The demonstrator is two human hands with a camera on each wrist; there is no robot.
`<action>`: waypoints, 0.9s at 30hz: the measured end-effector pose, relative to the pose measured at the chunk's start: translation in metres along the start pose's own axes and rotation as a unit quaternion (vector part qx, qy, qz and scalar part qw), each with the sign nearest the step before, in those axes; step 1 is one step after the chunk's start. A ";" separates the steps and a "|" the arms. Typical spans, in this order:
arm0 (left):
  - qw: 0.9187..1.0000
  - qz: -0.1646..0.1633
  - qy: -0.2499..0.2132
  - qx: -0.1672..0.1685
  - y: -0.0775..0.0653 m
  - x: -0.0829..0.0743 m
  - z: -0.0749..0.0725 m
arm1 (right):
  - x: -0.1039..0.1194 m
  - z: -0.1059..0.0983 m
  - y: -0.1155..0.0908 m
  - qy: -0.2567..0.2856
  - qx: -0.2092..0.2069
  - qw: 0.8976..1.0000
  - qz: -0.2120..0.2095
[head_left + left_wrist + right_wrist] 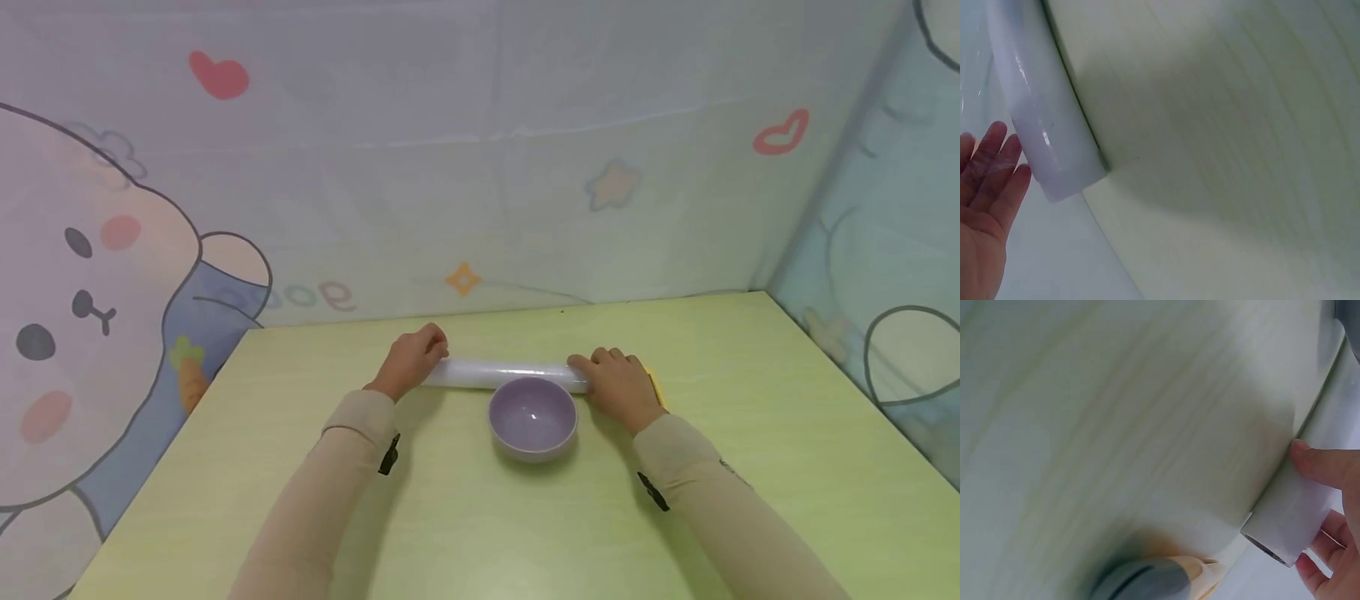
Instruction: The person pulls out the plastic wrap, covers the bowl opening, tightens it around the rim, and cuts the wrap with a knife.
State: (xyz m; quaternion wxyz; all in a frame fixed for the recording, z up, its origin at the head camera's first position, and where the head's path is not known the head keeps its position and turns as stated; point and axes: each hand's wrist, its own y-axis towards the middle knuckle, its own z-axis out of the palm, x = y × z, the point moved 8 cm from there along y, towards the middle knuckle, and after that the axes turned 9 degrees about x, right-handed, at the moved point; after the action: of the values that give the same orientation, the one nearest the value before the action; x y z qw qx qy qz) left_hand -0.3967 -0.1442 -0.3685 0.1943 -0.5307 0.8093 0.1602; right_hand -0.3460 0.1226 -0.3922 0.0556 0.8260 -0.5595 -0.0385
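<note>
A roll of clear plastic wrap lies crosswise on the table, behind a lilac bowl. My right hand grips the roll's right end; in the right wrist view the thumb lies over the near side and the fingers curl beneath the far side. At the other end, my left hand is beside the roll. In the left wrist view its visible fingers are fairly straight, with a glint of thin film across them; the thumb is hidden there.
Partly behind the right hand sits a yellow-edged thing; a grey and orange object shows low in the right wrist view. The pale yellow-green table meets a printed cloth backdrop at its back edge.
</note>
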 end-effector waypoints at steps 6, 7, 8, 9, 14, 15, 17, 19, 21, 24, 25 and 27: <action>0.997 -0.045 -0.042 -0.045 0.003 0.008 -0.001 | 0.000 0.002 0.002 0.004 -0.005 1.000 -0.001; 0.997 -0.051 -0.043 -0.050 0.003 0.009 0.000 | 0.000 0.003 0.003 0.011 0.001 1.000 0.000; 0.996 -0.057 -0.043 -0.053 0.004 0.009 0.000 | -0.001 0.004 0.003 0.021 0.008 1.000 0.002; 0.996 -0.061 -0.041 -0.055 0.004 0.009 0.000 | -0.001 0.005 0.004 0.035 0.017 0.999 0.004; 0.995 -0.070 -0.036 -0.059 0.003 0.007 0.000 | -0.004 0.006 0.010 0.104 0.017 0.994 0.002; 0.995 -0.070 -0.036 -0.059 0.003 0.007 0.000 | -0.003 0.005 0.012 0.111 0.009 0.994 -0.003; 0.995 -0.070 -0.038 -0.059 0.003 0.006 0.000 | -0.001 0.003 0.015 0.123 -0.003 0.992 -0.012; 0.995 -0.070 -0.041 -0.058 0.003 0.005 0.001 | 0.001 0.003 0.018 0.136 -0.003 0.991 -0.018; 0.995 -0.072 -0.038 -0.057 0.003 0.006 0.001 | 0.001 0.004 0.022 0.161 0.008 0.987 -0.014; 0.995 -0.073 -0.034 -0.057 0.002 0.007 0.002 | -0.003 0.010 0.028 0.219 0.040 0.975 0.010; 0.995 -0.074 -0.032 -0.055 0.002 0.007 0.002 | -0.004 0.010 0.029 0.238 0.050 0.970 0.014; 0.995 -0.076 -0.028 -0.052 0.001 0.008 0.002 | -0.006 0.010 0.032 0.268 0.063 0.961 0.019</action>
State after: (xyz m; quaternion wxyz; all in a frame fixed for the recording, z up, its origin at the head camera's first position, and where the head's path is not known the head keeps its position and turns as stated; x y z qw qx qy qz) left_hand -0.4003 -0.1493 -0.3746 0.2005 -0.5957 0.7513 0.2010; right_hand -0.3790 0.1162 -0.3979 0.1524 0.7971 -0.5411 0.2203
